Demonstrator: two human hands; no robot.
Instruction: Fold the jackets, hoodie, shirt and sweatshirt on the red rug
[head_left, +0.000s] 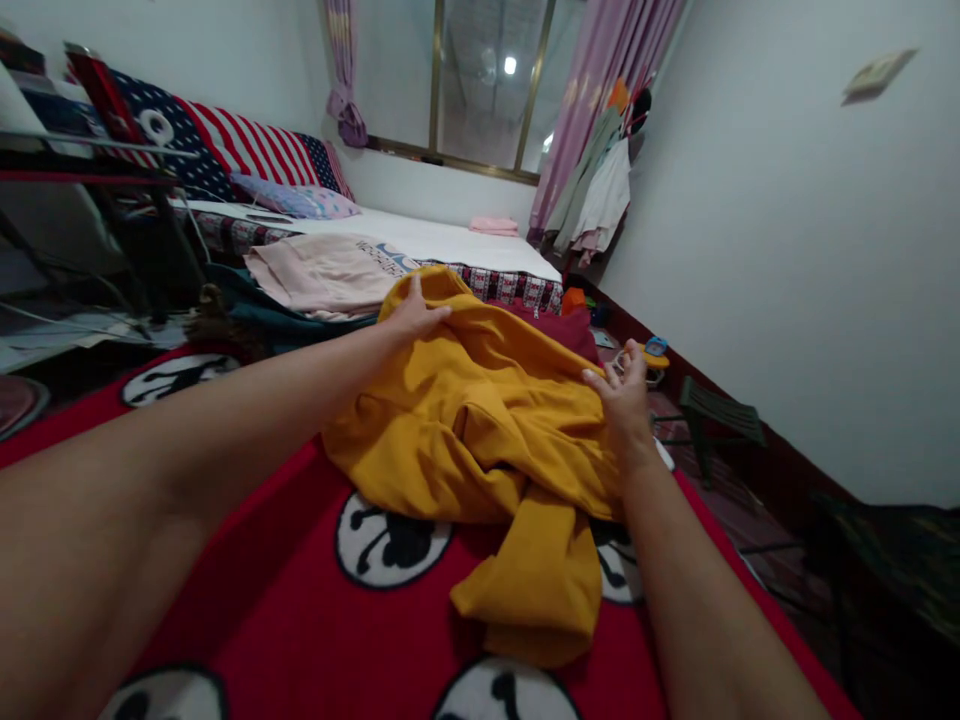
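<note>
A mustard-yellow sweatshirt [487, 400] lies rumpled over the red blanket, one sleeve [544, 580] folded towards me. At its far left edge, my left hand [417, 315] is closed on the cloth, with one finger pointing up and the thumb along the fabric. My right hand [626, 400] pinches the right edge of the same sweatshirt, some of its fingers raised. Between the two hands the far edge is stretched and slightly lifted. The parts of the cloth under my fingers are hidden.
Beneath is a red blanket [277, 600] with round black-and-white prints. Beyond lie a pale pink sweatshirt [322, 275] on dark green cloth and a maroon garment [559, 325]. A white-topped bed [427, 235] stands by the window. A folding stool [720, 412] is at right.
</note>
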